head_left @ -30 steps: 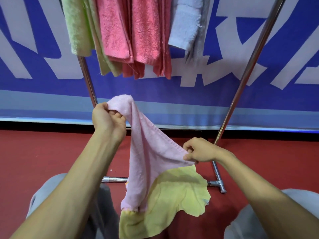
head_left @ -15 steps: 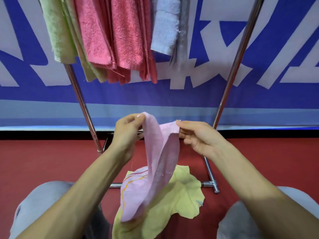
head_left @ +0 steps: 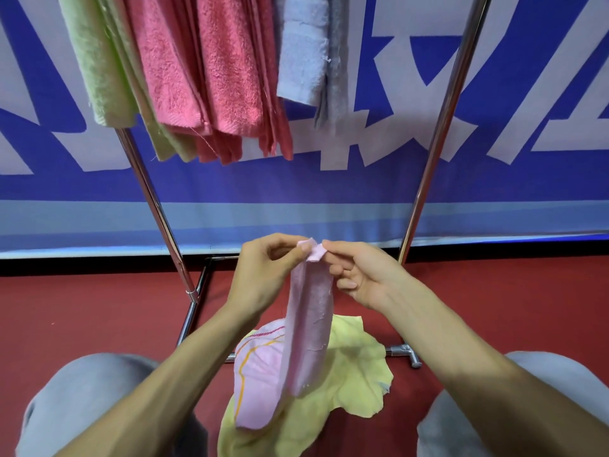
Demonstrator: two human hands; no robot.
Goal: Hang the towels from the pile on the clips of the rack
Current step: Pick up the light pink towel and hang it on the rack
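Left hand (head_left: 263,275) and right hand (head_left: 361,275) pinched the pale pink terry towel (head_left: 309,328) by its top edge; white lettering on the blue banner (head_left: 362,183) was unreadable.

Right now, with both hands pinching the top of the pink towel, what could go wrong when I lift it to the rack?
The left hand and right hand pinch only a small fold of the pink towel, so the grip may slip. The towel's lower end rests on the yellow cloth, which might drag along with it. The hung towels crowd the rack above, and no free clip is visible.
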